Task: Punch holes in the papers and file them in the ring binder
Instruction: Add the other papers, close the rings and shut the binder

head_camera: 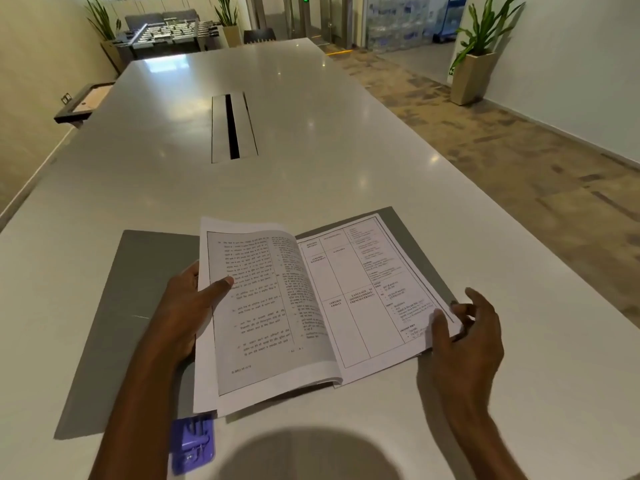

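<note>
Left hand [187, 306]: thumb on top of the lifted sheaf [249, 306], fingers underneath, so it pinches that sheaf at its 9 o'clock edge and holds it raised off the binder. Right hand [464, 334]: thumb down on the 3 o'clock edge of the flat stack [363, 299], fingers loosely curled at the near corner. Can't tell whether they go under the sheets.

Nearest item is the hole punch [192, 445]. It's purple and sits at 7 o'clock from the sheaf's near corner, just beside the left forearm and touching or tucked under the paper edge. Its long axis runs about 12–6.

Both bundles lie inside the open ring binder [138, 306], whose grey covers are flat on the table [311, 133], one at 9 and one at 2 o'clock. The fold between the two bundles runs about 12–6, with the far end leaning to 11. The rings are hidden under the pages, and I can't see any holes.

Key relation is that the punch lies at 6–7 o'clock from the left hand, which is the nearer one, but that hand is busy. My read is that the sheaf gets set down or handed to the right hand first.

Farther out at 12 o'clock: the cable slot [232, 126].
</note>
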A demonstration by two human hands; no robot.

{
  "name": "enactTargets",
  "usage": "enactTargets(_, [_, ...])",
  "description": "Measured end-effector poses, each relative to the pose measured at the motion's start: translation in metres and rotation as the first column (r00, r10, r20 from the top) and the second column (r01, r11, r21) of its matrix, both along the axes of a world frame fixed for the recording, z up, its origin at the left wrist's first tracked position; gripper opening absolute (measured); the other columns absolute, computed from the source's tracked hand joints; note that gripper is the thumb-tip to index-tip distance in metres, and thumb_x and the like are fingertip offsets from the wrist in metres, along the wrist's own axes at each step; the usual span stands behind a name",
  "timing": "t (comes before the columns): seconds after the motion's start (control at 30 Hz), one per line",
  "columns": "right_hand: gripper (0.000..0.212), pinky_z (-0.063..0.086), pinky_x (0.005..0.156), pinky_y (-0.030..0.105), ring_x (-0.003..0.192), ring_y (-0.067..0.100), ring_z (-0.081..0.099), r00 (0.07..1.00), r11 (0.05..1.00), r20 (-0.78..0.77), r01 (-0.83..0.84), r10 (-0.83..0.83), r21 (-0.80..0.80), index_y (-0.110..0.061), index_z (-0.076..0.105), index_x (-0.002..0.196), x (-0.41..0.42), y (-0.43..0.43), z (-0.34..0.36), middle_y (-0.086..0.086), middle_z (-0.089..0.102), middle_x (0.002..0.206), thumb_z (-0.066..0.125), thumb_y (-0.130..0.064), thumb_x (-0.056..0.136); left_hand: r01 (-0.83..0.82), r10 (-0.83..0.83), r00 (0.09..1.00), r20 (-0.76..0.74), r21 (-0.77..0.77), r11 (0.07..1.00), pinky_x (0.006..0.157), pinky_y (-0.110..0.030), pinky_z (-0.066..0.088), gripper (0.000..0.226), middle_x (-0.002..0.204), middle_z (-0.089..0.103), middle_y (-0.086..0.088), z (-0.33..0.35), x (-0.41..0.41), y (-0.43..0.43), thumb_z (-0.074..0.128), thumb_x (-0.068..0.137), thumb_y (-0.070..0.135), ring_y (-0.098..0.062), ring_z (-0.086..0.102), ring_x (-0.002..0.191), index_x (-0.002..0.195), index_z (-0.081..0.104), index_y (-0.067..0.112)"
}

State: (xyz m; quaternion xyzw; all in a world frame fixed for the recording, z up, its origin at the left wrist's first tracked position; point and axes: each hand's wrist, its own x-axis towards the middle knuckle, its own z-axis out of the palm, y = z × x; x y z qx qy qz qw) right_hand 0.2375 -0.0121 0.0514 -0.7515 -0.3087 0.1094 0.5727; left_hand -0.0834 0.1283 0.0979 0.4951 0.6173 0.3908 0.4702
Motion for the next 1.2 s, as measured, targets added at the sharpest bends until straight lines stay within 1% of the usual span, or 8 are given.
enactTargets(0.17, [0.041,0.045,0.066,-0.002,0.085,0.008,0.063,0.992,1.000,-0.127,-0.008,0.005,-0.021,-0.007,0.062,0.129,0.009,-0.004,-0.001,0.011,0.065,0.108,0.073,0.003,0.090,-0.005,0.005,1.000,0.019,-0.018,1.000,0.082,-0.050,0.063,0.028,0.111,0.076,-0.003,-0.001,0.002,0.001,0.070,0.097,0.015,-0.029,0.075,0.099,0.121,0.064,0.028])
enactTargets(0.4, [0.018,0.059,0.080,0.030,0.083,0.015,0.073,0.978,0.999,-0.204,0.039,-0.042,-0.019,-0.019,0.072,0.103,0.017,-0.001,-0.003,-0.002,0.075,0.088,0.077,-0.008,0.089,0.005,-0.005,1.000,-0.004,-0.006,1.000,0.074,-0.042,0.063,0.035,0.112,0.076,-0.003,0.001,0.001,0.000,0.070,0.097,0.017,-0.028,0.076,0.098,0.130,0.064,0.024])
enactTargets(0.5, [0.010,0.059,0.074,0.025,0.079,0.014,0.073,0.978,0.999,-0.208,0.036,-0.035,0.001,-0.019,0.075,0.097,0.018,-0.001,0.001,-0.005,0.076,0.084,0.077,-0.012,0.090,-0.001,0.001,1.000,-0.009,-0.009,1.000,0.077,-0.046,0.063,0.034,0.112,0.076,-0.003,0.001,-0.001,0.001,0.070,0.097,0.017,-0.029,0.076,0.098,0.129,0.064,0.025])
enactTargets(0.63, [0.009,0.054,0.063,0.012,0.074,0.005,0.069,0.995,0.998,-0.101,0.012,-0.006,0.056,-0.020,0.075,0.094,0.013,-0.002,0.006,-0.001,0.075,0.087,0.073,-0.011,0.094,-0.006,0.006,1.000,0.005,-0.021,1.000,0.079,-0.049,0.063,0.032,0.112,0.076,-0.004,0.001,0.000,0.000,0.070,0.097,0.016,-0.030,0.075,0.099,0.127,0.064,0.026])
enactTargets(0.77, [0.015,0.057,0.079,0.048,0.088,0.018,0.067,0.996,0.999,0.075,-0.041,0.039,0.032,-0.026,0.070,0.095,0.004,-0.001,0.003,-0.004,0.071,0.098,0.071,-0.010,0.095,-0.004,0.004,1.000,0.014,-0.029,1.000,0.086,-0.055,0.062,0.030,0.113,0.076,-0.005,0.000,0.000,0.000,0.070,0.097,0.016,-0.031,0.076,0.100,0.124,0.065,0.027])
enactTargets(0.93, [0.005,0.045,0.090,0.043,0.099,0.027,0.063,0.841,0.999,0.539,-0.033,0.049,-0.039,-0.014,0.074,0.096,-0.012,0.004,0.010,0.003,0.072,0.104,0.072,-0.011,0.092,-0.005,0.005,1.000,0.020,-0.022,1.000,0.082,-0.052,0.063,0.031,0.112,0.076,-0.005,0.000,-0.001,-0.001,0.068,0.098,0.015,-0.030,0.076,0.099,0.127,0.064,0.024])
enactTargets(1.07, [0.010,0.056,0.073,0.036,0.085,0.020,0.066,0.878,0.975,0.442,-0.220,0.184,0.032,-0.015,0.072,0.102,-0.049,0.009,0.021,-0.004,0.071,0.094,0.065,-0.018,0.095,-0.007,0.009,0.999,0.051,-0.030,1.000,0.078,-0.048,0.064,0.032,0.113,0.077,-0.006,0.001,0.000,-0.003,0.066,0.100,0.015,-0.030,0.077,0.099,0.131,0.064,0.022])
enactTargets(1.2, [0.025,0.061,0.073,0.023,0.083,0.002,0.066,0.789,0.884,0.437,-0.467,0.433,-0.031,-0.017,0.070,0.118,-0.099,0.012,0.039,-0.003,0.077,0.100,0.075,-0.020,0.094,-0.040,0.047,0.994,0.100,-0.067,0.997,0.082,-0.056,0.064,0.030,0.111,0.078,-0.009,0.003,0.001,-0.004,0.063,0.102,0.019,-0.033,0.078,0.096,0.132,0.064,0.023])
